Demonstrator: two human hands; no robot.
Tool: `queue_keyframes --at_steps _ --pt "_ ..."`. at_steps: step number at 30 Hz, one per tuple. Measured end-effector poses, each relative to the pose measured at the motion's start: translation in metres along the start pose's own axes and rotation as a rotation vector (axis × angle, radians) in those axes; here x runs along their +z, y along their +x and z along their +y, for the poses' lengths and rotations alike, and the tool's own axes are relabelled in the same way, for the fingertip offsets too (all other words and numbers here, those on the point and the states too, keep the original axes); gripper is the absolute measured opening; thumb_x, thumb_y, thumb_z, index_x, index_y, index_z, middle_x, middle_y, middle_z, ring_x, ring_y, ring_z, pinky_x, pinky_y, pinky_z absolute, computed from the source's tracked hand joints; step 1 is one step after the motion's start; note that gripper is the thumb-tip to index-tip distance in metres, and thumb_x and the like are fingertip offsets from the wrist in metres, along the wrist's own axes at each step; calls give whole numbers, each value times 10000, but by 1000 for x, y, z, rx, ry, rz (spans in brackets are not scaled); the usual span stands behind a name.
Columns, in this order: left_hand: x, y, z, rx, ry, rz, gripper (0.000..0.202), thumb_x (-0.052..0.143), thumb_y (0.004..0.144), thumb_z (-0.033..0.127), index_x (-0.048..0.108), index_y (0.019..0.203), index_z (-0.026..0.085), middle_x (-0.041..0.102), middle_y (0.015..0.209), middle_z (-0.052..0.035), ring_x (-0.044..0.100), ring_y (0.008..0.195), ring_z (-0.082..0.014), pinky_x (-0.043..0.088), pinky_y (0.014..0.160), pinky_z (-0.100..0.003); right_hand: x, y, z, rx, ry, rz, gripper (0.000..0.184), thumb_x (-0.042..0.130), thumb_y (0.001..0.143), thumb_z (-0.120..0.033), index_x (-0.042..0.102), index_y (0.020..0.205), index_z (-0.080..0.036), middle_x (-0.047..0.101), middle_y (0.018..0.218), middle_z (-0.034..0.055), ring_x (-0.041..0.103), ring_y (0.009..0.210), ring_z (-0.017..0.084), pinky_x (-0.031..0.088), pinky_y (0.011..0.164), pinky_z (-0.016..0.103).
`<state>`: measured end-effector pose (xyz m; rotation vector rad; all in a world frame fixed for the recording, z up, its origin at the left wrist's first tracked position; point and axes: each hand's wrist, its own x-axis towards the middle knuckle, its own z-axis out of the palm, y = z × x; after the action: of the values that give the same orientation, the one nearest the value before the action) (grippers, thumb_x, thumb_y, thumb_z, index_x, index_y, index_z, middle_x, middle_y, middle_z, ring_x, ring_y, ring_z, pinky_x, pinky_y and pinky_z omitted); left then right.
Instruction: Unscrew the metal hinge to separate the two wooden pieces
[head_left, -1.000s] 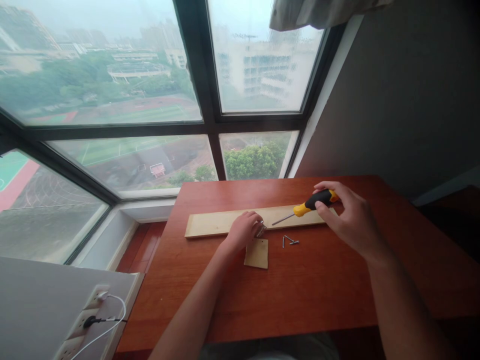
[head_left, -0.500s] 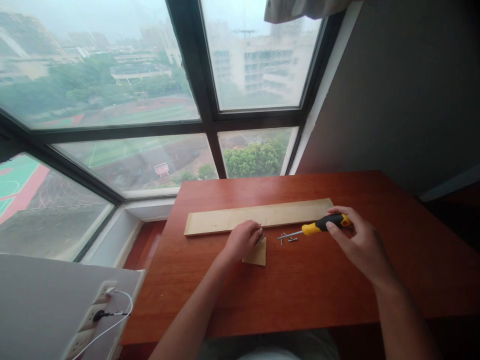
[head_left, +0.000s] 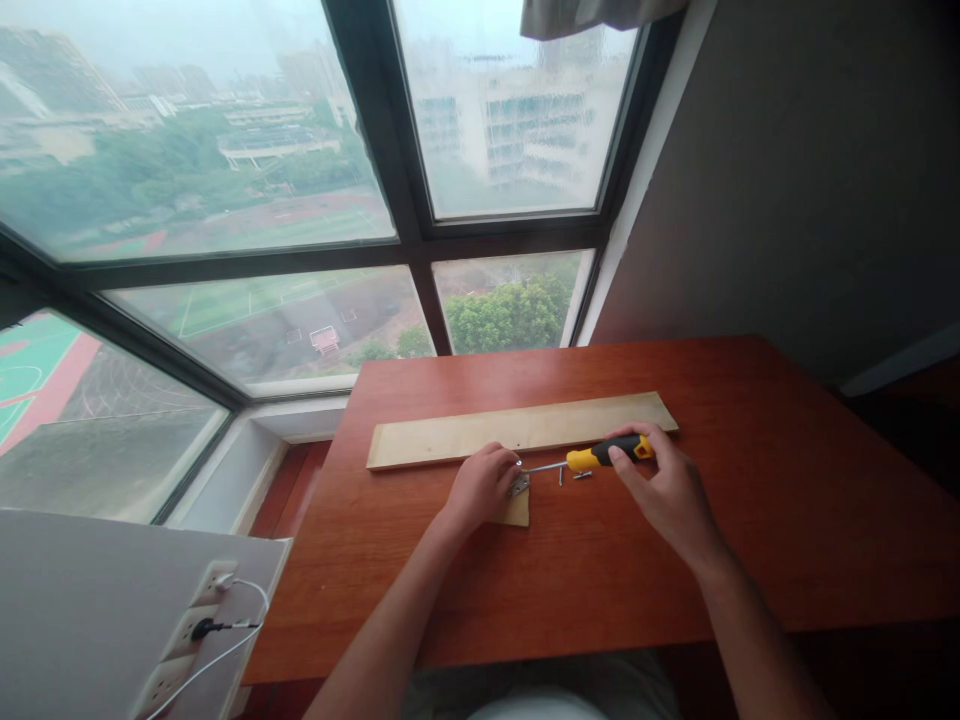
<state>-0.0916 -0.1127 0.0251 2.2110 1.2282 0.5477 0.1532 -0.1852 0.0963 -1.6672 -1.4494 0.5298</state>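
Note:
My right hand (head_left: 664, 485) is wrapped round the yellow-and-black handle of a screwdriver (head_left: 604, 454). Its shaft points left, and the tip is close to the fingertips of my left hand (head_left: 484, 485). That hand is closed on a small metal bracket (head_left: 518, 486), partly covered by the fingers, above a small wooden piece (head_left: 516, 515) lying on the table. Whether a screw is also pinched there I cannot tell. Loose screws (head_left: 582, 475) lie below the screwdriver shaft. Behind both hands, a long wooden board (head_left: 450, 436) lies across the table.
The reddish-brown wooden table (head_left: 600, 580) stands by large windows (head_left: 510, 110). A grey wall (head_left: 787, 180) rises on the right. At lower left, a low wall carries sockets (head_left: 180, 635) with a white cable (head_left: 217, 652) and a black plug.
My right hand has moved left with the screwdriver, bringing its tip from over the loose screws to my left fingertips. My left hand has barely moved.

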Motion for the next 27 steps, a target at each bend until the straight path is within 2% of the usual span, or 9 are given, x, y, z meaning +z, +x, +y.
queue_keyframes --at_steps 13,17,19,24,27 --pt "0 -4 -5 85 32 -21 189 523 912 265 709 931 244 689 970 -41 625 777 -142 462 717 -241 2 -6 -8 -77 -135 7 197 541 891 -394 557 1005 -234 659 969 60 633 866 222 501 777 339" --pt "-1 -6 -5 98 59 12 170 542 897 276 708 920 246 675 1007 -48 628 871 -160 464 778 -255 1 -6 -6 -94 -144 12 206 541 892 -398 557 1011 -231 662 984 68 636 884 230 502 789 344" --pt "0 -6 -4 95 5 42 153 548 886 263 699 895 233 668 1008 -50 620 869 -158 464 781 -255 1 -6 -6 -92 -145 11 207 541 891 -400 559 1010 -231 664 989 69 635 900 233 498 804 347" --pt "1 -2 -4 -14 -239 176 117 543 860 226 647 892 184 655 825 -29 557 679 -124 452 660 -236 0 -7 -6 -60 -124 20 226 554 881 -420 574 1002 -229 671 980 61 635 895 227 493 812 349" --pt "0 -1 -2 -81 -305 187 119 530 868 252 624 882 181 633 730 -1 525 616 -112 429 614 -226 -5 -7 0 23 -76 57 260 585 854 -458 598 988 -236 677 937 46 642 851 221 506 761 335"
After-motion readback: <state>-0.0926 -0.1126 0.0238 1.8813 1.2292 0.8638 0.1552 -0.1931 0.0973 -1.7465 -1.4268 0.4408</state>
